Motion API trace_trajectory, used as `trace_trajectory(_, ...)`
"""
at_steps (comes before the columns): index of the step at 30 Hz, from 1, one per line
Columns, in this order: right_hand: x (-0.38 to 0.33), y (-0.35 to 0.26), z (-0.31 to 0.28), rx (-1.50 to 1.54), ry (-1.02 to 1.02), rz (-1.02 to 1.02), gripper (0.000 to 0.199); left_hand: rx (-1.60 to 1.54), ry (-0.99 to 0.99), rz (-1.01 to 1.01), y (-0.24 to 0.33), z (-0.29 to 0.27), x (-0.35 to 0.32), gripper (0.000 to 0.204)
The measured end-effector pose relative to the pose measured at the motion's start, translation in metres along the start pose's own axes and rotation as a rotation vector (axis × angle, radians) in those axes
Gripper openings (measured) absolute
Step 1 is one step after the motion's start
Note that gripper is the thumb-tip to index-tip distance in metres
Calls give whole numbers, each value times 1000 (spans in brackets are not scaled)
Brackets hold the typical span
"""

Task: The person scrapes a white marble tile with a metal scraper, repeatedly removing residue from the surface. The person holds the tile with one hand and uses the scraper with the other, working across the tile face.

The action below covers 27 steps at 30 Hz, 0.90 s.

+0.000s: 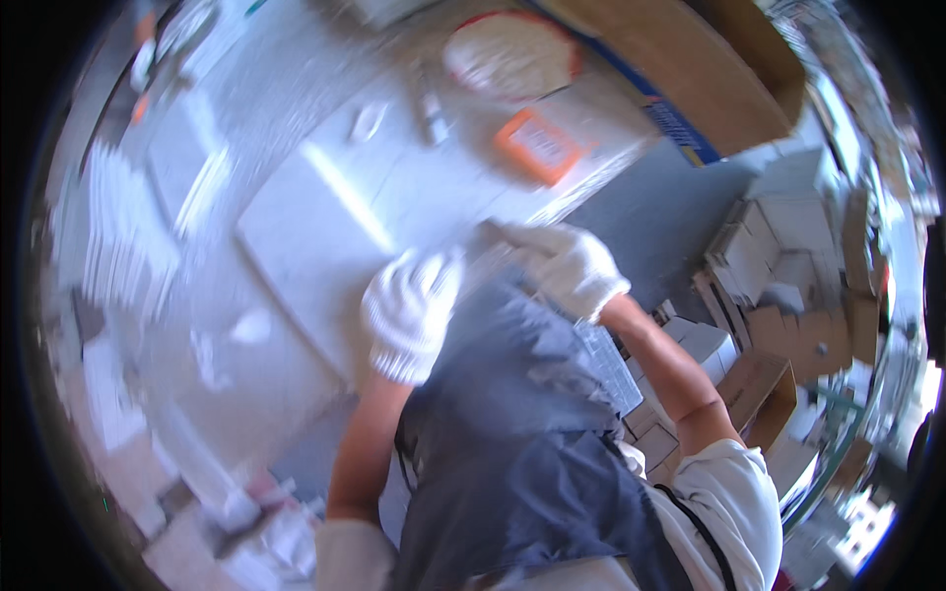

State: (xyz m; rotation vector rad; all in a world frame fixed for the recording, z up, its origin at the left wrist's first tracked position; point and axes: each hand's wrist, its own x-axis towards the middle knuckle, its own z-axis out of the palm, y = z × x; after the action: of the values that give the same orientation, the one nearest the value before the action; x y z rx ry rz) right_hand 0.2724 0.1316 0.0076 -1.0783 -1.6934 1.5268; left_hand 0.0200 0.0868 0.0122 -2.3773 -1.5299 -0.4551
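Observation:
Both my hands wear white knit gloves and are held close together at the near edge of a pale worktable, in front of my dark grey apron (512, 384). My left hand (412, 310) is closed, its fingers curled in over a flat white board or sheet (305, 236). My right hand (572, 268) reaches leftward, fingers pressed together as in a pinch. Blur hides whatever either hand may hold. Beyond them lie an orange box with a pale label (537, 146), a small white piece (369, 121) and a slim pale tool or tube (431, 108).
A round, red-rimmed container with pale contents (512, 56) sits at the far side, beside a large cardboard box (680, 59). Stacked white sheets (128, 227) stand at the left. Cartons (778, 256) crowd the right, below table height. A crumpled white scrap (251, 326) lies left.

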Motion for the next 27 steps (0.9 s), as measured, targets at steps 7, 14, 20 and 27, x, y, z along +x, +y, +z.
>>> trace_trajectory(7,-1,-21,-6,-218,45,285,38,-82,167,46,0,11,10,19)
trace_trajectory(14,-7,-16,7,-194,50,189,34,-141,95,55,-1,15,9,16)
trace_trajectory(20,-2,-18,9,-340,138,113,34,-129,110,41,-2,16,6,16)
trace_trajectory(27,3,-19,6,-431,138,147,40,-6,130,64,3,9,13,18)
